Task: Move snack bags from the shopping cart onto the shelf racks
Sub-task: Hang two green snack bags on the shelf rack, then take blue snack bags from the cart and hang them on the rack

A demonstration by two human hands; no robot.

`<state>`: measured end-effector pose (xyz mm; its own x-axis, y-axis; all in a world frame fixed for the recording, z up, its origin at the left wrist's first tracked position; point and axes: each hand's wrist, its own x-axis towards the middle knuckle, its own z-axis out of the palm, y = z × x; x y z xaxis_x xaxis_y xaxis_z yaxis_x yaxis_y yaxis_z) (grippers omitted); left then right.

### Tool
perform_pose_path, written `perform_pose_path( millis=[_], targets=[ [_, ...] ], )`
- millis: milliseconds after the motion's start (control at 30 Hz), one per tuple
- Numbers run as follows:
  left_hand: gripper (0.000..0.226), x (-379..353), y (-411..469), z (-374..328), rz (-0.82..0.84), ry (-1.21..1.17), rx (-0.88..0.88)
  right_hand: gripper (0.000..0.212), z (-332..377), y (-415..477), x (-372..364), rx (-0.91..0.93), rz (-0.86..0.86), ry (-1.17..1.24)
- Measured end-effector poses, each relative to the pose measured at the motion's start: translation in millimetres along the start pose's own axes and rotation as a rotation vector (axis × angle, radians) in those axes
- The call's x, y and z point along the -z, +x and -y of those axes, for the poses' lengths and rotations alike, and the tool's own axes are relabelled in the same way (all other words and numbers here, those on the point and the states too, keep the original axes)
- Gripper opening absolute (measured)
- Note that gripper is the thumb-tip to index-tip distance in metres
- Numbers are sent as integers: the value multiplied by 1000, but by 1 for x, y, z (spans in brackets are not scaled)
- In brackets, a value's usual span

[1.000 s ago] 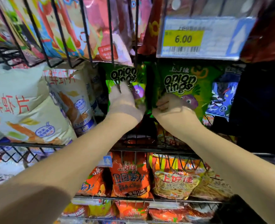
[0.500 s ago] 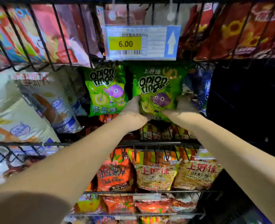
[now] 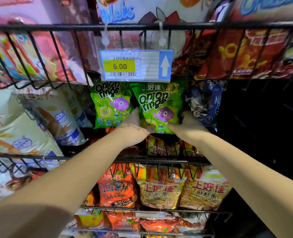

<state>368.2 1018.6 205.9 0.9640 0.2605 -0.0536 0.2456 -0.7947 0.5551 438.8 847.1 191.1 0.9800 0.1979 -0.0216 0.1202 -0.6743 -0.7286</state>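
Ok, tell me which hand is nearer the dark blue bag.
Right. The right hand is beside the dark blue bag; the left hand is across the held onion rings bag.

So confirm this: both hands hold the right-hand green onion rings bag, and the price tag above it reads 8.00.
Not quite: the head view shows the price tag reading 6.00. The left hand and right hand do hold that green bag.

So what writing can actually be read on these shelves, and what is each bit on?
"6.00": price tag, yellow patch; its small print is too blurred.
"Onion rings": right green bag and left green bag.
"洋葱圈": left green bag.
"田园薯片": orange chip bag.
"上好佳", "Prawn Crackers": yellow bag, lower rack.
Top-rack bags: too blurred.
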Motion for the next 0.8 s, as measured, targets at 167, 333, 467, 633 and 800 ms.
perform_pose_path(
  millis=[167,333,467,633,800],
  targets=[
    [79,19,-40,-11,20,134,-57,50,4,-39,17,112,-44,-102],
    [78,40,-102,-28,8,340,-182,72,19,-109,45,300,-53,-376],
    [81,54,-148,-36,-95,532,-379,65,30,-174,73,415,-158,-660],
    [79,60,-198,-51,-93,663,-593,67,37,-265,99,296,-193,-756],
    [82,37,-240,-67,-44,576,-769,71,21,-362,115,79,-335,-747]
  ],
)
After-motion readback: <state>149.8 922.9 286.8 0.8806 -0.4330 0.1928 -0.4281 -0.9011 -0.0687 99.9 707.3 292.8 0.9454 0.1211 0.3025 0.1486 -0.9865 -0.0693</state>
